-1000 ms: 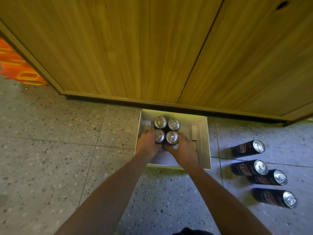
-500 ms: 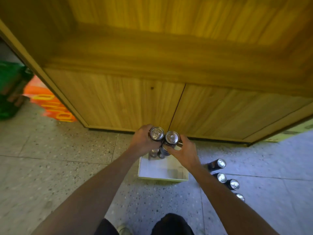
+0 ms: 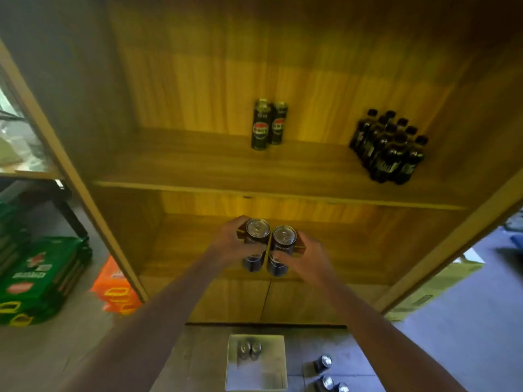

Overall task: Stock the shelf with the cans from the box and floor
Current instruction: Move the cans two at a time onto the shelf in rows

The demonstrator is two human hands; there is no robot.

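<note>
I hold two tall dark cans upright, side by side, in front of the lower shelf (image 3: 198,258) of a wooden cabinet. My left hand (image 3: 229,244) grips the left can (image 3: 256,241); my right hand (image 3: 304,257) grips the right can (image 3: 283,248). On the upper shelf (image 3: 198,171) stand two matching cans (image 3: 267,125). Down on the floor, the open box (image 3: 271,374) holds two more cans (image 3: 250,349). Loose cans (image 3: 325,363) lie on the floor to its right.
A pack of dark bottles (image 3: 389,148) sits at the right of the upper shelf. Green crates (image 3: 36,278) and orange packs (image 3: 117,290) are stacked on the floor left of the cabinet. A cardboard box (image 3: 435,287) stands at the right.
I have lifted two cans out of the box and raised them from floor level to the lower shelf. My view has tilted up from the cabinet doors to the open shelves.
</note>
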